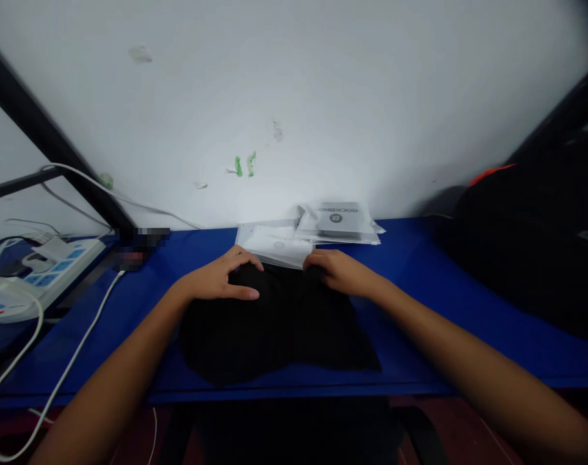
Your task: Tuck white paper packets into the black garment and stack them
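Note:
A piece of black cloth [279, 329] lies spread on the blue table in front of me, its near edge close to the table's front edge. My left hand [225, 276] rests on its upper left part, thumb and fingers apart. At the upper right of the fabric, my right hand [336, 271] has its fingers curled onto the far edge and closed on it. Just beyond both hands is a flat white plastic bag [274, 244], partly covered by the cloth and the right fingertips.
Several pale printed packets [337, 219] are stacked against the wall. A white power strip [56, 271] with cables stands at the left, and a white cord [88, 336] loops over the table [410, 271]. A large black bag-like item [531, 239] fills the right side.

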The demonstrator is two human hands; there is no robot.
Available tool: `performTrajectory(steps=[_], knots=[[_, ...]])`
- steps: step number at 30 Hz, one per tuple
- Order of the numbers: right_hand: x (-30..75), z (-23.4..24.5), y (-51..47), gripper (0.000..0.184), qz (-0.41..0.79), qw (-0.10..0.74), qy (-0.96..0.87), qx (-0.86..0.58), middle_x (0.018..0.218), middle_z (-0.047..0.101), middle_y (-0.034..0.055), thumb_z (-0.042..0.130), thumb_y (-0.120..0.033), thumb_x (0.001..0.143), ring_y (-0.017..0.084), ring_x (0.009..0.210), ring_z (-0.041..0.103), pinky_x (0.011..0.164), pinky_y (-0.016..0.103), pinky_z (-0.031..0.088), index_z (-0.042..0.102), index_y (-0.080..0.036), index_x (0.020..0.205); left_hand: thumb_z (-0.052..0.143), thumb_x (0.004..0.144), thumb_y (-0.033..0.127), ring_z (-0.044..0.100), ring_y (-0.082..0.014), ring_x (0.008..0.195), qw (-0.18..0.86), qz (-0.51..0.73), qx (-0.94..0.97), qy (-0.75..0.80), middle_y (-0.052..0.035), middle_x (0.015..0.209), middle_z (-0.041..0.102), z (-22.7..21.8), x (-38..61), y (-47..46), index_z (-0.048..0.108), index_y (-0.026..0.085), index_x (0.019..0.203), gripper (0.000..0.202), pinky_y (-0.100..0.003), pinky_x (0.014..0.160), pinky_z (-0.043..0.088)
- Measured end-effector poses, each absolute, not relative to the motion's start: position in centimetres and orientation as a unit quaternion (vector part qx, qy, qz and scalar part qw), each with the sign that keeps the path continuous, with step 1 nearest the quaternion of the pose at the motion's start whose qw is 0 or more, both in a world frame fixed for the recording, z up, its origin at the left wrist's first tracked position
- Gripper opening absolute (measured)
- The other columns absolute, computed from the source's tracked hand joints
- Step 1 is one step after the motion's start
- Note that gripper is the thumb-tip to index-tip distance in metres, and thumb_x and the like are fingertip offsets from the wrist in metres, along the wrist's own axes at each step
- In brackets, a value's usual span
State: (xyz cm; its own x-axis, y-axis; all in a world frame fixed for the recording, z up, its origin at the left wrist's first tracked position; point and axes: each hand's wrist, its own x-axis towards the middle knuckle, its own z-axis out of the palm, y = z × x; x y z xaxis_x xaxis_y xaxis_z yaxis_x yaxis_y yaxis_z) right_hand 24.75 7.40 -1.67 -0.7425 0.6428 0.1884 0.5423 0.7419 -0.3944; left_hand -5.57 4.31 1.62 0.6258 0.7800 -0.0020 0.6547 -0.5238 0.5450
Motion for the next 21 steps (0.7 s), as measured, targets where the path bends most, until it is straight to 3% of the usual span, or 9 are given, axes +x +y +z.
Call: performTrajectory(steps=[3, 5, 8, 11, 16, 21], knots=[[25.2, -1.6, 7.9, 0.038, 0.150, 0.159, -0.915, -0.338, 0.092, 0.065, 0.0055, 0.045, 0.005, 0.067, 0.018, 0.085, 0.060, 0.075, 0.029, 0.044, 0.062, -0.017, 0.093, 0.070, 0.073, 0.055, 0.053, -0.0253, 0.105, 0.238, 0.128, 0.855, 0.444, -0.0057, 0.112, 0.056, 1.1, -5.4, 4.5, 0.061, 0.021, 0.087, 0.038, -0.041, 0.094, 0.044], [25.6, -1.4, 8.2, 0.037, 0.149, 0.158, -0.917, -0.334, 0.090, 0.065, 0.0054, 0.045, 0.005, 0.068, 0.018, 0.084, 0.060, 0.076, 0.029, 0.044, 0.062, -0.017, 0.091, 0.073, 0.071, 0.053, 0.054, -0.0257, 0.106, 0.247, 0.137, 0.852, 0.441, -0.0065, 0.115, 0.058, 0.9, -5.2, 4.4, 0.058, 0.020, 0.081, 0.038, -0.040, 0.093, 0.044], [26.1, -1.2, 8.6, 0.039, 0.156, 0.152, -0.922, -0.320, 0.091, 0.066, 0.0052, 0.044, 0.006, 0.067, 0.019, 0.086, 0.060, 0.077, 0.030, 0.045, 0.062, -0.018, 0.091, 0.077, 0.068, 0.045, 0.057, -0.0250, 0.103, 0.264, 0.152, 0.851, 0.428, -0.0074, 0.117, 0.060, 0.9, -4.8, 4.1, 0.059, 0.022, 0.102, 0.045, -0.039, 0.089, 0.047], [26.3, -1.2, 8.8, 0.040, 0.164, 0.139, -0.925, -0.313, 0.092, 0.067, 0.0056, 0.044, 0.006, 0.065, 0.019, 0.087, 0.061, 0.078, 0.031, 0.046, 0.063, -0.018, 0.091, 0.068, 0.074, 0.032, 0.058, -0.0245, 0.106, 0.291, 0.152, 0.868, 0.372, -0.0073, 0.119, 0.061, 1.2, -4.6, 3.8, 0.055, 0.024, 0.122, 0.050, -0.039, 0.092, 0.046], [26.5, -0.9, 8.8, 0.044, 0.164, 0.121, -0.925, -0.321, 0.094, 0.069, 0.0057, 0.044, 0.007, 0.062, 0.019, 0.088, 0.062, 0.079, 0.031, 0.047, 0.065, -0.018, 0.092, 0.051, 0.074, 0.023, 0.062, -0.0218, 0.097, 0.346, 0.166, 0.856, 0.347, -0.0036, 0.105, 0.067, 1.7, -5.8, 4.7, 0.064, 0.021, 0.106, 0.034, -0.034, 0.087, 0.048], [27.3, -0.5, 9.3, 0.035, 0.148, 0.095, -0.920, -0.349, 0.086, 0.070, 0.0045, 0.047, 0.004, 0.067, 0.019, 0.080, 0.063, 0.072, 0.031, 0.047, 0.066, -0.019, 0.086, 0.038, 0.084, 0.041, 0.059, -0.0207, 0.076, 0.409, 0.255, 0.781, 0.397, -0.0059, 0.076, 0.063, 1.6, -9.0, 6.8, 0.067, 0.016, 0.097, 0.040, -0.035, 0.077, 0.048]])
